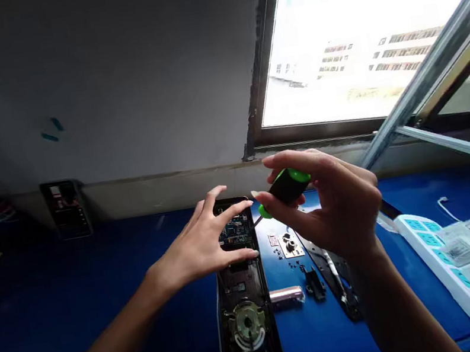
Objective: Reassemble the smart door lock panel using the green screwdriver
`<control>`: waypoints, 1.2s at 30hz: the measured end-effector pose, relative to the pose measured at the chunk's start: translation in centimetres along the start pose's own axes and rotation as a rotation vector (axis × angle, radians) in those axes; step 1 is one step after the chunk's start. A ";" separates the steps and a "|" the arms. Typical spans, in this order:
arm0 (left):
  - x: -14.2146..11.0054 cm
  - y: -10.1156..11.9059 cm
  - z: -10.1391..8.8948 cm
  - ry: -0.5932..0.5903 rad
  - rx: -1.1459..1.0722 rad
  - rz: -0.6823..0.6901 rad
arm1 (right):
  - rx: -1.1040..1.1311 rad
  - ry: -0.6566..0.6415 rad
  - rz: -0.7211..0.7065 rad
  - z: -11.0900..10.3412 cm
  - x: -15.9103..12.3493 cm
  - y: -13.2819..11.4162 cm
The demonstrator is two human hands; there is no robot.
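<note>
A long dark open housing lies lengthwise on the blue table, with a green circuit board near its far end and a round metal mechanism lower down. My left hand rests over the far part of the housing, its fingers spread across it and partly covering the board. In my right hand is a screwdriver with a black and green handle, gripped between thumb and fingers. Its thin shaft slants down left to the housing's right edge by the board; whether the tip touches a screw I cannot tell.
Right of the housing lie a small metal plate, several tiny screws, a black part, a pinkish cylinder and a dark panel. A white power strip with cables stands further right. A phone leans against the wall.
</note>
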State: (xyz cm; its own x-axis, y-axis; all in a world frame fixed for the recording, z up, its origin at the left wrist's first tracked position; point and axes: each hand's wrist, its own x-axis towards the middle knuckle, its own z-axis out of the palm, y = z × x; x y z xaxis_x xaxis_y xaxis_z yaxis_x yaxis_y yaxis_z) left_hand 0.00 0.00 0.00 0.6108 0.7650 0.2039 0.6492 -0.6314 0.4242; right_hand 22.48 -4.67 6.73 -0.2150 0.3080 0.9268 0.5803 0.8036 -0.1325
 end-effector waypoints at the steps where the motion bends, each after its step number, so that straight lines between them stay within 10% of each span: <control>1: 0.1 0.0 -0.1 0.001 0.001 0.007 | 0.004 -0.004 0.007 0.2 -0.1 0.1; 36: -0.4 0.7 -2.0 -0.130 0.001 0.136 | 0.039 -0.107 -0.071 0.2 -0.2 -0.6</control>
State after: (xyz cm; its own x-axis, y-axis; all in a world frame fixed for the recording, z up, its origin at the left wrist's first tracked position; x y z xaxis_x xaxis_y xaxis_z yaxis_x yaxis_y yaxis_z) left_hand -0.69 -0.50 2.03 0.7466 0.6496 0.1435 0.5567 -0.7282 0.3999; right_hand 22.03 -5.07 6.52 -0.3386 0.3004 0.8917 0.5298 0.8441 -0.0831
